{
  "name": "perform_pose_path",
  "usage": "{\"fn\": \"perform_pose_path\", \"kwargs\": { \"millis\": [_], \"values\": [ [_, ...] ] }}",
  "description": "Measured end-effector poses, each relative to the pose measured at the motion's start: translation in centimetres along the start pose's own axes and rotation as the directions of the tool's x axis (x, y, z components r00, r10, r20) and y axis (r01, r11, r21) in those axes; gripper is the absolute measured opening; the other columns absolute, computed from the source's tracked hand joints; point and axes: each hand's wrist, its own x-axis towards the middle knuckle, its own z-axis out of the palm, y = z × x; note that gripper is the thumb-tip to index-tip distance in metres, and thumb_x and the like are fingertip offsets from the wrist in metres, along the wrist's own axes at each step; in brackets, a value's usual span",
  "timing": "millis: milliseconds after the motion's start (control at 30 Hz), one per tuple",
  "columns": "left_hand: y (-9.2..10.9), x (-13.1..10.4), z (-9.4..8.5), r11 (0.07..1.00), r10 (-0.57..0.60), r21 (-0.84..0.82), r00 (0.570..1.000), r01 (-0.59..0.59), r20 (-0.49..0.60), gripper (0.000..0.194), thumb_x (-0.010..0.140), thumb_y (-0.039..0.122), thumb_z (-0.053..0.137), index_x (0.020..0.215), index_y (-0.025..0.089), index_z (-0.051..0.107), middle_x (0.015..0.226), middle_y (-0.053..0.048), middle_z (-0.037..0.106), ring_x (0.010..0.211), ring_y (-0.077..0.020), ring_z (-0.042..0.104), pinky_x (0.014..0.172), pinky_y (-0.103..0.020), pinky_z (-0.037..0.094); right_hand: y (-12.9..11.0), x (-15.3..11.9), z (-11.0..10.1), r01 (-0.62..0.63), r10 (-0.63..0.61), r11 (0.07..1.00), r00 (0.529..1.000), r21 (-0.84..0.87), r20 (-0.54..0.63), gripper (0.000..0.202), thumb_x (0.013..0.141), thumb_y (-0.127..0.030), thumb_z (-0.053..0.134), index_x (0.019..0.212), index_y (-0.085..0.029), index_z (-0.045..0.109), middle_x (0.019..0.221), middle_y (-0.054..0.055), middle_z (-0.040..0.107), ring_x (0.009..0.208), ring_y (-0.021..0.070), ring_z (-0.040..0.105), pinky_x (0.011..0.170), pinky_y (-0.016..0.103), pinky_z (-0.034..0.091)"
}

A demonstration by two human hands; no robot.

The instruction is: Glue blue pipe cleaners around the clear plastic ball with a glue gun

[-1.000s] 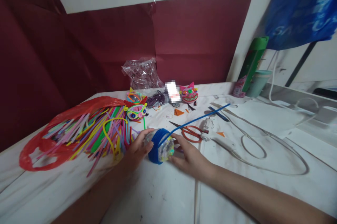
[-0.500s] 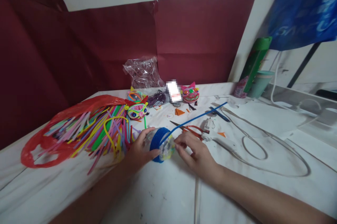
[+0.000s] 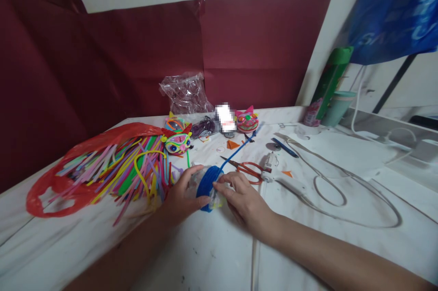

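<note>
My left hand (image 3: pixel 186 193) is wrapped round the near-left side of a clear plastic bottle piece (image 3: pixel 196 181) lying on its side. Blue pipe cleaner (image 3: pixel 207 184) is wound in bands about its middle. A free length of blue pipe cleaner (image 3: pixel 237 151) sticks up and away to the right. At the right end of the bottle piece is my right hand (image 3: pixel 236 193), its thumb and forefinger pinched on the blue pipe cleaner close to the wound band. Something yellow shows through the clear plastic near the right fingers.
Left lies a red plastic bag (image 3: pixel 51 200) of many pipe cleaners (image 3: pixel 137 168). Decorated animal heads (image 3: pixel 177 142) stand behind. Right of my hands are red-handled scissors (image 3: pixel 251 174), a white glue gun (image 3: pixel 287 184) with its cord, and a blue cutter (image 3: pixel 285 147). A phone (image 3: pixel 226 118) stands at the back.
My right hand has moved slightly left, onto the band. The free end of the blue pipe cleaner has swung left and now points more away from me. The left hand keeps its hold.
</note>
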Motion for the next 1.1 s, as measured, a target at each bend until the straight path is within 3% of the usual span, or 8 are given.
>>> {"fn": "perform_pose_path", "kwargs": {
  "millis": [267, 433, 533, 700, 833, 933, 1100],
  "values": [
    [0.6, -0.1, 0.0, 0.974, -0.064, -0.214, 0.996, 0.075, 0.057, 0.071, 0.068, 0.039, 0.077, 0.130, 0.022, 0.048, 0.129, -0.011, 0.058, 0.120, -0.0319, 0.053, 0.098, -0.040, 0.042, -0.1, -0.1, 0.0, -0.029, 0.030, 0.999, 0.999, -0.031, 0.038, 0.052, 0.087, -0.004, 0.041, 0.136, -0.023, 0.042, 0.113, 0.014, 0.054, 0.104, 0.0259, 0.051, 0.083, 0.043, 0.051],
    [1.3, 0.3, 0.3, 0.906, -0.159, -0.416, 0.974, 0.078, -0.163, 0.033, 0.074, 0.043, 0.070, 0.095, 0.017, 0.064, 0.138, -0.011, 0.052, 0.117, -0.0296, 0.054, 0.091, -0.036, 0.045, 0.5, -0.3, 0.3, -0.074, 0.075, 0.997, 0.997, -0.030, 0.036, 0.055, 0.087, -0.004, 0.044, 0.138, -0.023, 0.037, 0.116, 0.015, 0.052, 0.104, 0.0258, 0.050, 0.085, 0.043, 0.051],
    [1.4, 0.5, 0.2, 0.872, -0.214, -0.472, 0.968, 0.128, -0.133, 0.033, 0.077, 0.044, 0.067, 0.094, 0.015, 0.064, 0.124, -0.012, 0.062, 0.100, -0.0253, 0.062, 0.082, -0.035, 0.049, 0.6, -0.2, 0.3, -0.086, 0.087, 0.996, 0.995, -0.030, 0.042, 0.055, 0.086, -0.004, 0.044, 0.138, -0.022, 0.036, 0.117, 0.015, 0.051, 0.104, 0.0259, 0.050, 0.085, 0.044, 0.051],
    [2.4, 0.6, -0.3, 0.921, -0.198, -0.367, 0.967, 0.128, -0.160, 0.035, 0.076, 0.044, 0.064, 0.099, 0.018, 0.067, 0.107, -0.009, 0.069, 0.097, -0.0251, 0.063, 0.080, -0.034, 0.050, 0.4, -0.1, 0.4, -0.072, 0.073, 0.997, 0.997, -0.035, 0.039, 0.055, 0.086, -0.005, 0.045, 0.137, -0.022, 0.037, 0.117, 0.015, 0.051, 0.105, 0.0265, 0.051, 0.086, 0.045, 0.051],
    [3.5, 0.4, -0.4, 0.968, -0.189, -0.207, 0.954, 0.141, -0.233, 0.015, 0.070, 0.034, 0.067, 0.073, 0.019, 0.067, 0.094, -0.007, 0.071, 0.095, -0.0255, 0.062, 0.080, -0.033, 0.047, 0.3, -0.1, 0.5, -0.085, 0.087, 0.996, 0.995, -0.036, 0.050, 0.055, 0.084, -0.005, 0.047, 0.136, -0.020, 0.039, 0.118, 0.016, 0.052, 0.107, 0.0274, 0.050, 0.087, 0.046, 0.050],
    [3.3, 0.4, -0.2, 0.967, -0.147, -0.242, 0.955, 0.084, -0.256, 0.018, 0.071, 0.029, 0.063, 0.058, 0.019, 0.056, 0.097, -0.009, 0.071, 0.099, -0.0259, 0.061, 0.083, -0.033, 0.045, 0.2, -0.1, 0.5, -0.100, 0.102, 0.994, 0.993, -0.042, 0.059, 0.054, 0.082, -0.005, 0.047, 0.135, -0.018, 0.041, 0.118, 0.017, 0.051, 0.106, 0.0277, 0.050, 0.088, 0.046, 0.051],
    [2.4, 0.5, 0.0, 0.923, -0.177, -0.375, 0.957, 0.082, -0.228, 0.021, 0.072, 0.035, 0.064, 0.064, 0.018, 0.055, 0.110, -0.011, 0.069, 0.101, -0.0266, 0.061, 0.081, -0.034, 0.046, 0.1, -0.1, 0.4, -0.122, 0.125, 0.991, 0.990, -0.046, 0.070, 0.059, 0.080, -0.004, 0.048, 0.136, -0.019, 0.039, 0.120, 0.016, 0.051, 0.108, 0.0283, 0.050, 0.089, 0.048, 0.050]
  ]
}}
